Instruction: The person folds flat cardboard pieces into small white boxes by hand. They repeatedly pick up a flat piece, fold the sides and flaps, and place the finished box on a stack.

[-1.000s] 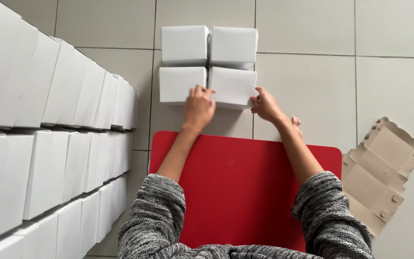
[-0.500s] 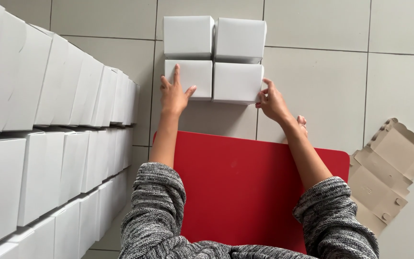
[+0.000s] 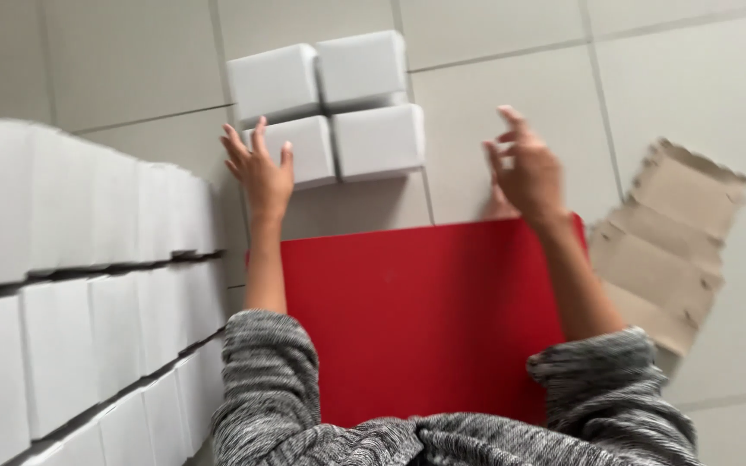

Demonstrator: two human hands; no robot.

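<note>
White folded boxes (image 3: 325, 108), 4 of them, sit packed in a square block on the tiled floor (image 3: 511, 86) beyond the red board (image 3: 425, 319); the left hand (image 3: 261, 173) lies flat against the near-left box with fingers spread, gripping nothing; the right hand (image 3: 524, 168) hovers open to the right of the block, clear of it. Judged from this, that block looks squared up; unfolded brown cardboard blanks (image 3: 666, 233) right of the right hand remain flat, while stacked white boxes (image 3: 88, 285) fill the space left of the left hand.

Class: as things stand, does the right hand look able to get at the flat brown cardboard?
Probably yes: the right hand is open, holds nothing, and only bare floor separates it from the flat brown cardboard.
</note>
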